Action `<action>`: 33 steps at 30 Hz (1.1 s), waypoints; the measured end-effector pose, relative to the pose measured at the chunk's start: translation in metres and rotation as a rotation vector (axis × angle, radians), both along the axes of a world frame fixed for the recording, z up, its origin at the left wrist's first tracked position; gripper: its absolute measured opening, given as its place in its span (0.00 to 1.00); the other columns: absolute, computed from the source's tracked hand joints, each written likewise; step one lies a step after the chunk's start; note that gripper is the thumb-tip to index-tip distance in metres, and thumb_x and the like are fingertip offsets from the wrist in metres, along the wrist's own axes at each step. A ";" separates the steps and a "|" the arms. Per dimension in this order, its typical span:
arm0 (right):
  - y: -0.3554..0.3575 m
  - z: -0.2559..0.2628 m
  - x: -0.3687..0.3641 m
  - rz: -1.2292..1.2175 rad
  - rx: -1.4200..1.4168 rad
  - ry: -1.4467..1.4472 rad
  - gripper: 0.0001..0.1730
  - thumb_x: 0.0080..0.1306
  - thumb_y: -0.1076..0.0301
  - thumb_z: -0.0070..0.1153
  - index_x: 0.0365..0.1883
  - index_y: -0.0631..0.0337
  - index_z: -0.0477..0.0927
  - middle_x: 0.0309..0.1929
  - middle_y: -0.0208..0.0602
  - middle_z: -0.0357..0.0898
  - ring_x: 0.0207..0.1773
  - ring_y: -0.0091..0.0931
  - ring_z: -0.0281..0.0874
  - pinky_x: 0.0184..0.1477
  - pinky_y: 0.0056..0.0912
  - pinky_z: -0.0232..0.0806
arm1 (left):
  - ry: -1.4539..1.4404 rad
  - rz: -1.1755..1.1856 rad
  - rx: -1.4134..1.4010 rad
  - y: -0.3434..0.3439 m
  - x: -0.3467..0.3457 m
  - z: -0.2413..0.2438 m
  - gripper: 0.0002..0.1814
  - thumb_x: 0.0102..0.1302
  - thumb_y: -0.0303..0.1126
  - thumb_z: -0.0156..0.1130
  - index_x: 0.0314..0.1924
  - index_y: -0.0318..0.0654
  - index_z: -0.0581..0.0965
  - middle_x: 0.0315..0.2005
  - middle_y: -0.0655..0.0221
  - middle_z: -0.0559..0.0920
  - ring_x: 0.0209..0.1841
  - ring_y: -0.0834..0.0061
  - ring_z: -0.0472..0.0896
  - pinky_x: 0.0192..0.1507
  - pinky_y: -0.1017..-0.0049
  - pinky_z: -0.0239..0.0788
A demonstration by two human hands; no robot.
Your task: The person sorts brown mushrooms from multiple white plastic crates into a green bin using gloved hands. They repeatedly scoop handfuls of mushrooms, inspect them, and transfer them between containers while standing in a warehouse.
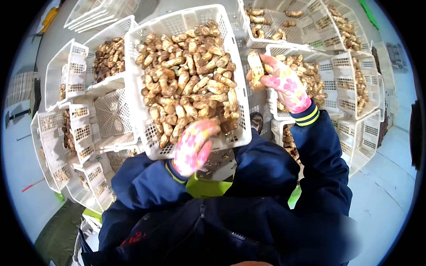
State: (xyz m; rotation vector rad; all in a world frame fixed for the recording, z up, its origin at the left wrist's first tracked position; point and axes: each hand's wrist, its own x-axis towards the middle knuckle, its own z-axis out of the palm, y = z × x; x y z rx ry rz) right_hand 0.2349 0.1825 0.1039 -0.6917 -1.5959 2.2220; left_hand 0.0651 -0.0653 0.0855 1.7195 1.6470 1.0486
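Before me a large white plastic crate (244,103) with perforated walls is heaped with brown and cream matsutake mushrooms (189,78). My right hand (287,84), in a pink flowered glove, holds one long, pale mushroom (255,68) just right of the crate, between thumb and fingers. Blurred by motion, my left hand (194,146) in a matching glove reaches over the near rim. Its fingertips are at the nearest mushrooms, and whether they grip one is hidden.
At right stand a crate (253,43) with a few mushrooms and a fuller one (327,56). More crates crowd the left, one holding small dark mushrooms (111,58), another with a bare mesh bottom (113,113). A yellow-green object (208,187) lies between my legs.
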 end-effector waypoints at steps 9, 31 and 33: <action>-0.092 0.054 -0.011 -0.144 -0.541 0.238 0.30 0.67 0.60 0.48 0.62 0.70 0.60 0.47 0.46 0.74 0.55 0.42 0.72 0.55 0.47 0.68 | -0.061 -0.020 0.073 -0.013 0.007 0.006 0.12 0.61 0.27 0.54 0.45 0.37 0.77 0.42 0.57 0.78 0.47 0.56 0.76 0.50 0.64 0.68; -0.024 -0.063 0.037 -1.239 -0.482 0.164 0.35 0.70 0.52 0.41 0.65 0.70 0.53 0.60 0.59 0.63 0.61 0.49 0.64 0.62 0.52 0.61 | 0.005 -0.086 -0.035 -0.038 0.015 -0.029 0.11 0.58 0.32 0.58 0.42 0.40 0.78 0.37 0.61 0.78 0.43 0.57 0.75 0.45 0.62 0.68; -0.046 -0.064 0.003 -0.734 -0.110 0.000 0.33 0.67 0.58 0.50 0.64 0.71 0.58 0.53 0.56 0.71 0.58 0.45 0.69 0.60 0.44 0.64 | -0.022 -0.092 -0.062 -0.038 0.015 -0.025 0.12 0.59 0.33 0.57 0.42 0.40 0.77 0.37 0.61 0.78 0.44 0.58 0.75 0.46 0.63 0.68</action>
